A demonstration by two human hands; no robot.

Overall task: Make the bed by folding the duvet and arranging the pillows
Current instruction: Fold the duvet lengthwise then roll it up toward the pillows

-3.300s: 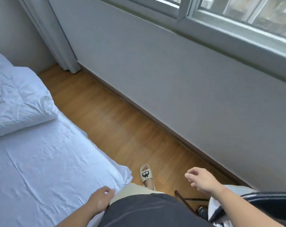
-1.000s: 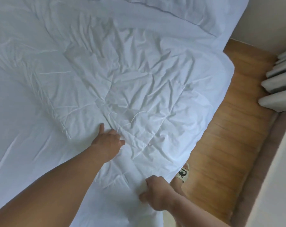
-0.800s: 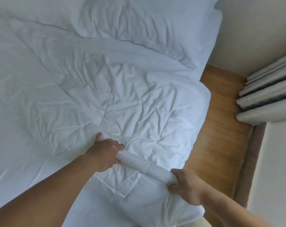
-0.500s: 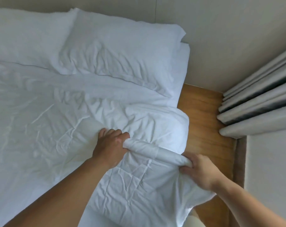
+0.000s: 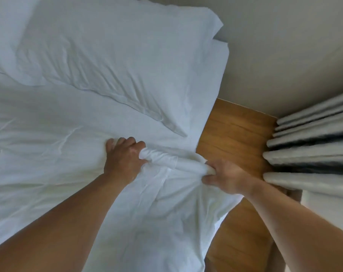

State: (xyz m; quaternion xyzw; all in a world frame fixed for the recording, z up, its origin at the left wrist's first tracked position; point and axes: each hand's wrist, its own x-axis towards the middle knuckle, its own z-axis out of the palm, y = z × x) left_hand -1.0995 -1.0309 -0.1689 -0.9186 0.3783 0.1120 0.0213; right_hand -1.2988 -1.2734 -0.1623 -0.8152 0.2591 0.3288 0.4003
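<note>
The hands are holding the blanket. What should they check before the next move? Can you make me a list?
1. Left hand grips the duvet at its rolled edge: ok.
2. Right hand grips the other end of that edge: ok.
3. Edge runs fairly straight between the hands: ok.
4. Pillow is not caught in either grip: ok.
5. Duvet's hanging side is off the floor: cannot tell.
6. Duvet's far side lies flat: cannot tell, out of view.
</note>
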